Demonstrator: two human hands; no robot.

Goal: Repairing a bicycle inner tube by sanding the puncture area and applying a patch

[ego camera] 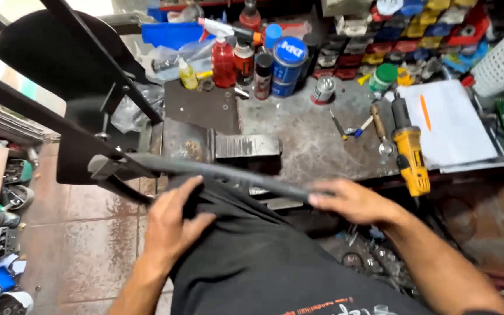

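**Two hands on a grey bar at a cluttered workbench**

The right hand (pixel 354 201) has its fingers curled together around the near right end of a long grey metal bar (pixel 217 173), clamped on it. The left hand (pixel 173 224) lies with its fingers spread a little and bent over a fold of the person's dark shirt (pixel 252 256), just below the bar; whether the fingertips also touch the bar I cannot tell, as the picture is blurred there. The bar runs from the right hand leftward and slightly farther away, across a bench vise (pixel 217 146) at the near edge of the workbench (pixel 316 140), and ends near a black metal frame (pixel 71 111) on the left.

Farther back on the bench stand a red bottle (pixel 223 63), a small yellow bottle (pixel 187 74), a blue can (pixel 289 64) and a spray can (pixel 263 76). To the right lies a yellow angle grinder (pixel 409 149) beside a stack of white paper (pixel 447 125) with an orange pen (pixel 425 112) on it. A screwdriver (pixel 338 125) lies between the cans and the grinder. Below left is a wet brown tiled floor (pixel 83 233)
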